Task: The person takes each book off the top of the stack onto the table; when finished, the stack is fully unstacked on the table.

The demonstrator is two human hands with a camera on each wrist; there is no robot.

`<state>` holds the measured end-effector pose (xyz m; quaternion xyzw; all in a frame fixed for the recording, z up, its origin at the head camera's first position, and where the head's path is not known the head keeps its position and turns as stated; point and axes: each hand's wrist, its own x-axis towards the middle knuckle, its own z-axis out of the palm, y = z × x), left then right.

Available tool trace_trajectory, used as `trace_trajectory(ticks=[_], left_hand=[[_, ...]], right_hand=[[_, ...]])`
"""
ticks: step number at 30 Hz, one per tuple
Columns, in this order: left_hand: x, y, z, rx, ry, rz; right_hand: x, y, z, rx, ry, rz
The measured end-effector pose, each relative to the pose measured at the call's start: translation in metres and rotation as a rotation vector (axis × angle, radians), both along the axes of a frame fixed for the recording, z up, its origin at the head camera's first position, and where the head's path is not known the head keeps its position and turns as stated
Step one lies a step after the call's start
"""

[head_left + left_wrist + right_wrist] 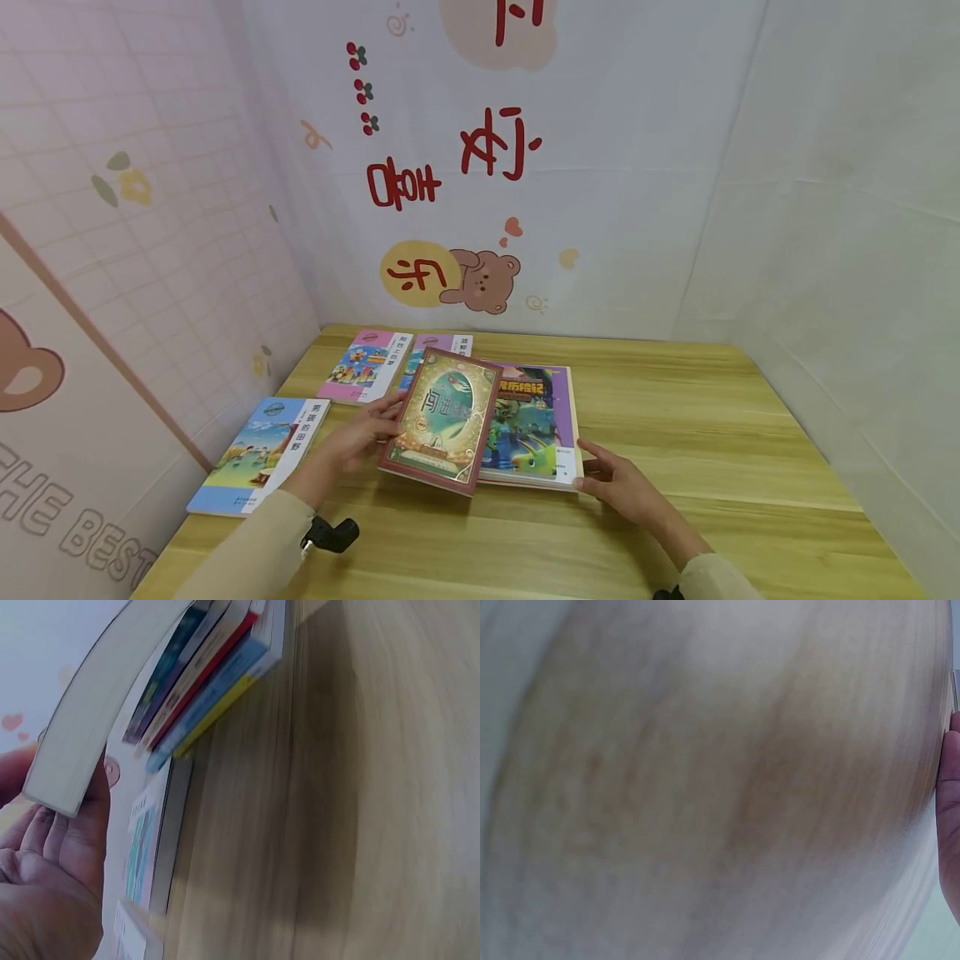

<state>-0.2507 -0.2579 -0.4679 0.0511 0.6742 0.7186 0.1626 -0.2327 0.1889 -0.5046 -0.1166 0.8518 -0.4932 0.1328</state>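
My left hand (365, 433) grips the left edge of a book (442, 417) with a reddish-brown border and a gold and green cover. The book is tilted and raised off the table; in the left wrist view its pale page block (90, 697) lies between thumb and fingers. To its right is a stack of books (217, 675), topped by one with a colourful dinosaur cover (525, 421) and partly covered by the held book. My right hand (618, 482) rests at the stack's right front corner, fingers loosely bent beside it; only its edge shows in the right wrist view.
Further left on the wooden table (675, 417) lie a blue book (258, 454), a pink book (367, 367) and a purple-pink book (450, 343), the last partly hidden by the held book. White printed cloth (600, 167) hangs behind the table and along its sides.
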Motion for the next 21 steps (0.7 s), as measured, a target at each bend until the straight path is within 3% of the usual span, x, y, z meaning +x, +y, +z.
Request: trace_trajectory(ticks=[6,12,21], left_hand=[[0.013,-0.032,0.001,-0.016,-0.008,0.037],[0.030,-0.065,-0.006,-0.076,-0.019,0.092],[0.055,-0.100,-0.011,-0.150,-0.088,0.144]], right_hand=[[0.001,0.000,0.000,-0.010,-0.003,0.007],[0.001,0.000,0.000,-0.021,0.007,0.019],[0.002,0.000,0.001,-0.018,-0.002,0.002]])
